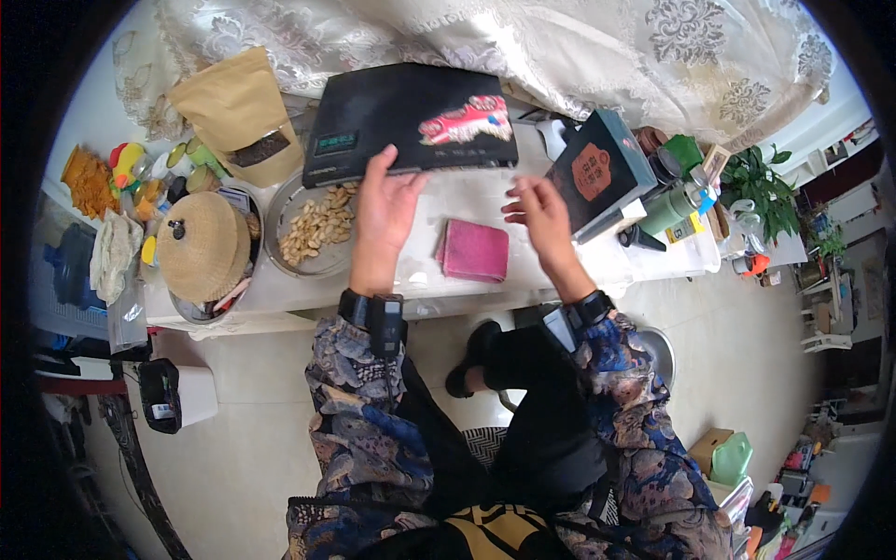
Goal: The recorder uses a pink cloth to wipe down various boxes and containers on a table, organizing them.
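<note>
A flat black box [409,115] with a pink and white figure on it lies at the back of the white table [448,192]. My left hand [385,210] is at its front edge, fingers spread, palm partly up; whether it touches the box is hard to tell. My right hand [539,213] hovers with curled, parted fingers and nothing visible in them, beside a dark box with a red emblem [595,171]. Between my hands lies a folded pink cloth [474,250]. Left of my left hand, a round metal tray [276,255] holds nuts or large seeds [315,227].
A kraft paper pouch [238,112], a woven hat [203,245] on a filled basin and several jars crowd the left. A green bottle [668,210] and other containers stand right. A lace curtain [560,49] hangs behind. A waste bin [192,395] stands on the floor.
</note>
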`<state>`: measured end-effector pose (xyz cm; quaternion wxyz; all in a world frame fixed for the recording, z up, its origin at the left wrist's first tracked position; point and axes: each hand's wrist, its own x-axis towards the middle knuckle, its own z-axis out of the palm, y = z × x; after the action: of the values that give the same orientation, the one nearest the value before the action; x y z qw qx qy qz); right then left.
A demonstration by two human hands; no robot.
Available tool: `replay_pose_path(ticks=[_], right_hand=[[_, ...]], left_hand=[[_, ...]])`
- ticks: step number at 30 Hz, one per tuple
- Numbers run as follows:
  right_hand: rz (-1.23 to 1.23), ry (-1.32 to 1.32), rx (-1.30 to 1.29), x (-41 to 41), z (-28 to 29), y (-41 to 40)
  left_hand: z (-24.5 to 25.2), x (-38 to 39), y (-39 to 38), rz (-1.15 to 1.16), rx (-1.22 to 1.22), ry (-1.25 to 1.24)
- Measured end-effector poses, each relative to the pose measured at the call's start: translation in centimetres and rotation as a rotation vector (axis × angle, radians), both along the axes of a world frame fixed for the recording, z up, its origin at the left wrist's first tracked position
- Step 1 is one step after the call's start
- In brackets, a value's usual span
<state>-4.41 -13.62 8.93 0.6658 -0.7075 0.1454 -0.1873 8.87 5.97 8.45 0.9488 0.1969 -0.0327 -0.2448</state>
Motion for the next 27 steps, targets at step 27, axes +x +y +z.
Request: replay_pose_path(ticks=[27], right_hand=[[-0.217,0.117,-1.34,-0.2,-8.7,5.8]], left_hand=[[3.2,1.2,4.0,0.116,-0.082,0.012]])
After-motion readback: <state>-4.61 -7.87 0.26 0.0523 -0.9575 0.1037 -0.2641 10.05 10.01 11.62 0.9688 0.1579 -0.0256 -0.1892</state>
